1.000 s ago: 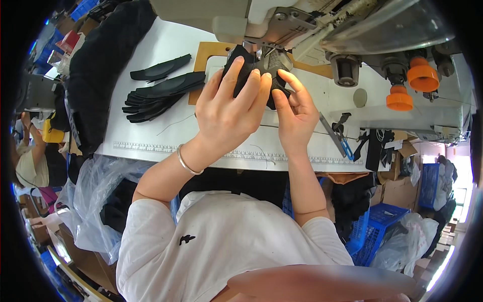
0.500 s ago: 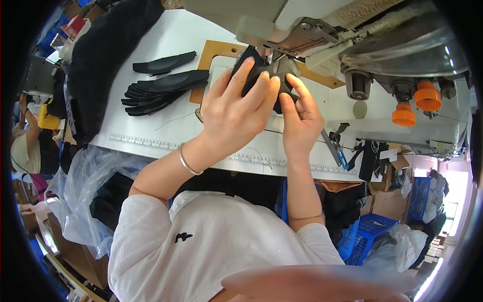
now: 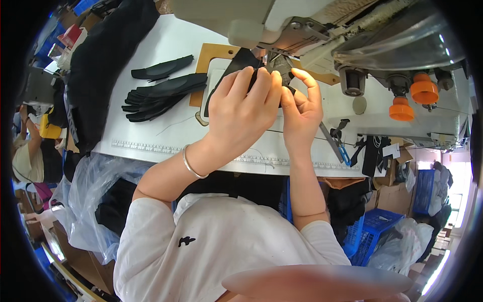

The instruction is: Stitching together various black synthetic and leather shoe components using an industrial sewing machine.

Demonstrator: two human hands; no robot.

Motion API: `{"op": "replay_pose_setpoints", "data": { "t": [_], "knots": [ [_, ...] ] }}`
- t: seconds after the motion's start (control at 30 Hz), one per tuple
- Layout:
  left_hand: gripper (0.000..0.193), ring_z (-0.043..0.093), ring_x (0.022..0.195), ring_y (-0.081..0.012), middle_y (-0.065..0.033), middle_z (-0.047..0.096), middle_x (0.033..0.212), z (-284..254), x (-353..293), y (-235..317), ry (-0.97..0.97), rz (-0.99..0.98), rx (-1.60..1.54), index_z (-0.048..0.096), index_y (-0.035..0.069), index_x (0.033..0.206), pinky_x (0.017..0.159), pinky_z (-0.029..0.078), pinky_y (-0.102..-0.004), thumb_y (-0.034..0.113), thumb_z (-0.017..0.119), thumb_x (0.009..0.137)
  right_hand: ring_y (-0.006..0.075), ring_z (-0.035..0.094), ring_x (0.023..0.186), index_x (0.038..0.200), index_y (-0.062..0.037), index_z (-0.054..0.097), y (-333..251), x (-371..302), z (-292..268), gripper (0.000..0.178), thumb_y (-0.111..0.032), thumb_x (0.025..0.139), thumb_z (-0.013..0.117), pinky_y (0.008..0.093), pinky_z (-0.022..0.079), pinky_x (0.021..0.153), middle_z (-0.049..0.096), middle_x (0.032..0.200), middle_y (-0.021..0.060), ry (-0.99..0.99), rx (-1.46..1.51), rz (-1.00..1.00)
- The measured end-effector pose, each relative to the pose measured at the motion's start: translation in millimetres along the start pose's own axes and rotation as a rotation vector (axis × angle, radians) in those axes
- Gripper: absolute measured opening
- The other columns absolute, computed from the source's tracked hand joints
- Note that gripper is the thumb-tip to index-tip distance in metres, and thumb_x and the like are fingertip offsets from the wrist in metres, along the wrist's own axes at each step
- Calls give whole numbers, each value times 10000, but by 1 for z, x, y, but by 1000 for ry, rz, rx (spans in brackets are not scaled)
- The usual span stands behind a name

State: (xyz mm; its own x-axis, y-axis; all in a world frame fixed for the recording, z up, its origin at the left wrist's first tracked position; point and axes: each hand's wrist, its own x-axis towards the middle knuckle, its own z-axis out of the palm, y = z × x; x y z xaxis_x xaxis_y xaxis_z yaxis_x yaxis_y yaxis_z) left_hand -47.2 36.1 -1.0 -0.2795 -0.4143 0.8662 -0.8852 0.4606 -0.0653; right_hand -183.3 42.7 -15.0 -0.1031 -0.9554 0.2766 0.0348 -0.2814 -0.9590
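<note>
A: Where are the hands?

B: Both are up at twelve o'clock, under the head of the sewing machine (image 3: pixel 302 22). The left hand (image 3: pixel 241 113) is curled over a black fabric piece (image 3: pixel 236 63), fingers pressed flat on top of it. The right hand (image 3: pixel 299 113) pinches the same piece from the three o'clock side, thumb and forefinger closed on its edge near the needle.

A: And the piece itself?

B: It lies on the white counter (image 3: pixel 166 45), partly over a tan wooden template (image 3: pixel 214 53), right at the presser foot.

A: Anything else nearby?

B: A stack of black cut pieces (image 3: pixel 161 95) sits at nine o'clock from the hands, well apart. Blue-handled snips (image 3: pixel 339 148) lie at four o'clock, near the counter's front edge, and two orange thread cones (image 3: pixel 412 98) stand at three o'clock
</note>
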Motion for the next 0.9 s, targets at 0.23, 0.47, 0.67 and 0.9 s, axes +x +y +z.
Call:
{"op": "replay_pose_setpoints", "data": {
  "t": [0.23, 0.47, 0.67, 0.9],
  "knots": [
    [346, 667, 907, -209, -43, 667, 979, 3, 0, 1, -9, 42, 79, 741, 59, 1019, 741, 562, -296, 67, 721, 674, 54, 636, 797, 1360, -80, 471, 4, 0, -3, 390, -25, 997, 602, 191, 467, 682, 748, 931, 112, -8, -12, -22],
    [233, 653, 876, -292, -123, 618, 932, 7, -1, 5, 30, 86, 92, 726, -27, 918, 767, 574, -355, 65, 704, 706, 63, 641, 814, 1365, -74, 482, 1, 1, -8, 370, -39, 1011, 583, 201, 464, 713, 740, 908, 75, -56, -43, -16],
    [294, 652, 926, -264, -87, 614, 978, -2, 1, 25, -97, 17, 200, 715, 5, 1010, 808, 566, -369, 283, 658, 936, 91, 663, 901, 1261, -47, 643, -12, 16, -56, 254, -86, 1017, 587, 239, 493, 830, 747, 945, 21, 7, -436, -155],
    [100, 659, 901, -216, -84, 613, 865, 14, 2, 40, -65, 49, 464, 699, 11, 897, 777, 546, -335, 19, 690, 797, 231, 682, 877, 1058, -4, 705, 30, 94, -67, 188, -148, 938, 702, 343, 517, 793, 740, 975, 89, -112, -809, -491]
  ]
}}
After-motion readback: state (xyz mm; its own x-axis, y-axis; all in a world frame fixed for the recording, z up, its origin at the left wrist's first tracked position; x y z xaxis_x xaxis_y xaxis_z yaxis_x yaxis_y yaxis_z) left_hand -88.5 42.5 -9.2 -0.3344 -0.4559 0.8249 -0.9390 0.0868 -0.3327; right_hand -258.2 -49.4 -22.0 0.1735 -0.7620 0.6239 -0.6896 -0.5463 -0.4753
